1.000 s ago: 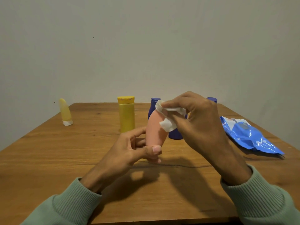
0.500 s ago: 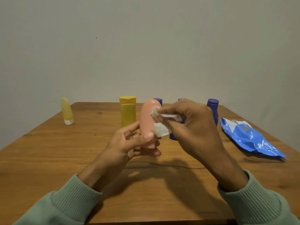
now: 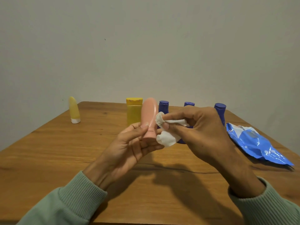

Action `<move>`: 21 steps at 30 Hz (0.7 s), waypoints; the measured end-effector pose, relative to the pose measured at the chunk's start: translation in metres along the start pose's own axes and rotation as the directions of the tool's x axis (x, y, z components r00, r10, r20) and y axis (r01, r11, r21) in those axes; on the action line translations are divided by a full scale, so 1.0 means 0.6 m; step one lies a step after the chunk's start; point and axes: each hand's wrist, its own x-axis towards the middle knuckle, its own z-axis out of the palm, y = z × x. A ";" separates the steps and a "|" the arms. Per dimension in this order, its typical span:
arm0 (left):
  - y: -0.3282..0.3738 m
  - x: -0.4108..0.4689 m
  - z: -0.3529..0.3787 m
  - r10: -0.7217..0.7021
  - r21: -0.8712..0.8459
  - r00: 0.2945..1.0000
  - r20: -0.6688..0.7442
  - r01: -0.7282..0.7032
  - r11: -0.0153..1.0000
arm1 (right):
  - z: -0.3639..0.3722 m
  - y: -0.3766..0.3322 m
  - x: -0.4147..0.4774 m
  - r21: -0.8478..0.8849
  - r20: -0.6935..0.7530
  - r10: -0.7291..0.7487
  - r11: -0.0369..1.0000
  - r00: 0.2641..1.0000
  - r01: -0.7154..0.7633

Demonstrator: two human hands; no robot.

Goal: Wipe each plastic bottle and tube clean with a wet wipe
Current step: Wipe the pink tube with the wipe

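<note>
Nearest the camera, 2 ribbed green sleeves come in from the bottom corners, the left sleeve (image 3: 69, 207) and the right sleeve (image 3: 266, 207), above the near edge of a wooden table (image 3: 48, 151). The left hand (image 3: 129, 148) is raised over the middle of the table, palm turned up. Its thumb and curled fingers grasp the lower, capped end of a pink tube (image 3: 150, 114), which is held off the table, nearly upright, with its rounded end pointing up. The right hand (image 3: 199, 130) is level with it on the right. Its thumb and forefinger pinch a crumpled white wet wipe (image 3: 167, 138), and the other fingers are bent around the loose cloth. The bunched top of the wipe touches the right side of the tube, and a fold hangs beside the cap. Farther right, a shiny blue wipe pack (image 3: 256, 142) lies flat near the table's right edge. Beyond the hands, a yellow bottle (image 3: 134, 111) stands upright just left of the tube. 3 dark blue bottles stand in a row across the far side: the first blue bottle (image 3: 163, 107), the second blue bottle (image 3: 189, 104) and the third blue bottle (image 3: 220, 111), all partly hidden by the right hand. Well apart at the far left, a small pale yellow tube (image 3: 73, 111) stands on its white cap. A plain grey wall (image 3: 146, 46) rises behind the table.
</note>
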 end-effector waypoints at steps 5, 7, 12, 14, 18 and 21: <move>-0.004 -0.004 0.009 -0.024 -0.009 0.996 0.090 0.025 1.000 | 0.007 0.004 0.000 -0.015 -0.022 -0.028 1.000 0.999 0.028; -0.008 -0.003 0.011 -0.021 0.081 0.995 0.095 0.013 0.997 | 0.008 0.004 -0.001 -0.024 -0.030 -0.060 0.998 0.998 0.059; -0.014 0.000 0.009 0.008 0.210 0.995 0.103 -0.030 0.977 | 0.019 0.009 -0.003 -0.065 -0.008 -0.118 0.991 0.993 0.118; -0.016 0.000 0.009 0.019 0.226 0.997 0.080 -0.037 0.974 | 0.022 0.009 -0.005 -0.067 0.008 -0.125 0.990 0.992 0.125; -0.011 0.001 0.012 0.023 0.191 0.998 0.059 -0.034 0.981 | 0.005 0.007 0.000 -0.067 -0.013 -0.117 0.991 0.993 0.116; -0.005 0.002 0.012 0.028 0.126 0.999 0.045 -0.033 0.991 | -0.015 0.005 0.005 -0.090 0.010 -0.072 0.993 0.997 0.073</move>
